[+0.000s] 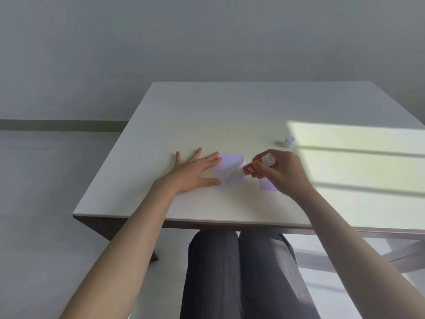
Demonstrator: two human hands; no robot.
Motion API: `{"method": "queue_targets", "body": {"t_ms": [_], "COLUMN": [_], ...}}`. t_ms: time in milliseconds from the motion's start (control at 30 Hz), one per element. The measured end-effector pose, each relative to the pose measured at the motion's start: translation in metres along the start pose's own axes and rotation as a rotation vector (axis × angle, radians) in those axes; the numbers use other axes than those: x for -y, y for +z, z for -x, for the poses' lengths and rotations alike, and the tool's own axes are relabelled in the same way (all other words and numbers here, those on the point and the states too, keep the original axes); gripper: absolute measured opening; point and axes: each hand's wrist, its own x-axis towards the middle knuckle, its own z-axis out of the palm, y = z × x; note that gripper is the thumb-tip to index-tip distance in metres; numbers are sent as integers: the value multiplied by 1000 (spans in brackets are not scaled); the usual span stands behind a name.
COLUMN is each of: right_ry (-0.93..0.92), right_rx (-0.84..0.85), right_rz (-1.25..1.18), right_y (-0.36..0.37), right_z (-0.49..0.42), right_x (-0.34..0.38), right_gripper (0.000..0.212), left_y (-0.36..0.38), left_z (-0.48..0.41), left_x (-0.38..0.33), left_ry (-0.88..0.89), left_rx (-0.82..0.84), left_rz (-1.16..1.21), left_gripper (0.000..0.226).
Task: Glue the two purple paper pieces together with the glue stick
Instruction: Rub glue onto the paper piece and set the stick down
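Observation:
A pale purple paper piece lies flat on the white table. My left hand rests flat on the table, its fingertips pressing the paper's left edge. My right hand grips a red and white glue stick, tilted with its lower end touching the right side of that paper. A second purple paper piece lies just to the right, mostly hidden under my right hand.
A small white cap stands on the table to the far right, beside a patch of sunlight. The table's near edge runs just in front of my knees. Grey floor lies to the left.

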Motion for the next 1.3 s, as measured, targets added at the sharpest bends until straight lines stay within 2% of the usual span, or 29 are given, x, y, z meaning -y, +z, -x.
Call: {"method": "queue_targets", "body": {"t_ms": [267,400,500,600,767,833,900,1000,1067,1133,1200,1300], "right_ry": [48,45,66,114,146,165,202,305,470,604,689,699], "right_rx": [-17,-45,30,92,-75,-155,-185,-109,-87,-75,-53,54], "right_rz": [88,-41,-220,-223,-22,-22,-218,-811,-1205,-1457,-1530,-1355], "right_y": [-25,-18,7,25,5,-5,-12,-12,-4,11,28,48], "right_z": [17,12,7,0,-9,-8,-6,1,6,12,16,19], "right_x": [1,9,15,13,1,-2,-3,5,11,17,21,27], "right_gripper": [13,11,14,12,12,10,12,13,15,10,6,13], "left_y": [2,4,3,2,3,3,4,4,3,4,8,12], "left_z": [2,3,3,3,4,5,5,6,8,11,15,16], "left_x": [-1,0,-1,-2,-3,-2,-1,-1,-4,-17,-39,-64], "left_ry": [1,2,-6,-6,-1,8,15,8,6,51,128,133], "left_rx": [-5,-23,-19,-12,-22,-25,-25,-35,-85,-193,-325,-542], "left_rz": [17,37,26,54,68,61,34,75,215,423,658,931], "left_gripper": [68,67,68,69,66,65,67,67,66,64,53,23]}}
